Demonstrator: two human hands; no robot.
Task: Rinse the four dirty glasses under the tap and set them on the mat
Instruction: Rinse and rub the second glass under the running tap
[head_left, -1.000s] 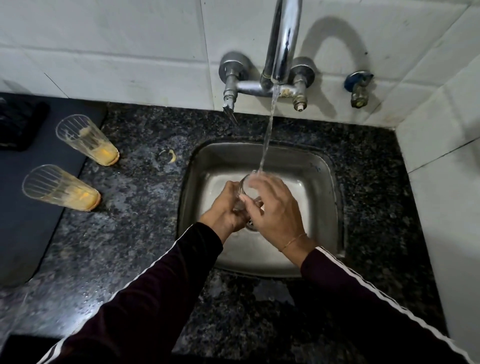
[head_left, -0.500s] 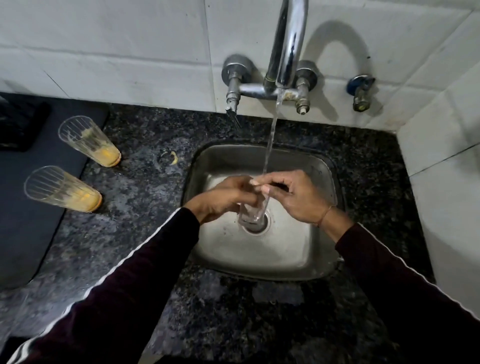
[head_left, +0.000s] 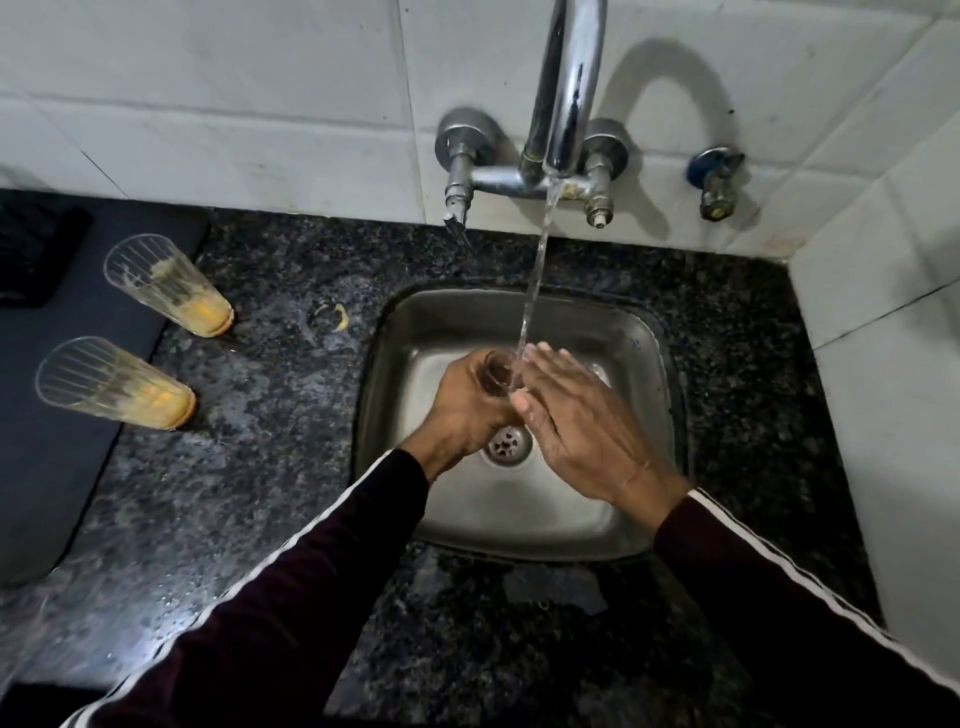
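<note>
A: Since the list runs nearest first, what is item 1?

B: Item 1: the left hand (head_left: 467, 405), fingers curled closed round the clear ribbed drinking glass (head_left: 496, 373), held mouth-up over the square stainless-steel sink (head_left: 644, 467), above its round drain (head_left: 506, 444). Item 2: the right hand (head_left: 576, 421), fingers straight and together, holding nothing, its flat palm edge against the glass's side.

A: And the water?

B: Item 3: the stream from the curved chrome wall tap (head_left: 563, 93), falling at the glass's rim where the 2 hands meet.

A: Handling notes for the glass?

B: Judged light, rigid, breakable and slick when wet; the steel basin below would not forgive a drop. Best taken round the lower body with a full wrap, as the left hand has it, not pinched at the rim.

A: Remaining stock?

B: Items 4 and 5: 2 tall ribbed glasses, near one (head_left: 111, 383) and far one (head_left: 166, 285), each with orange residue at the base, standing on the speckled black granite counter (head_left: 270, 467) at the edge of the dark flat mat (head_left: 47, 467). No 4th glass is in view.
</note>
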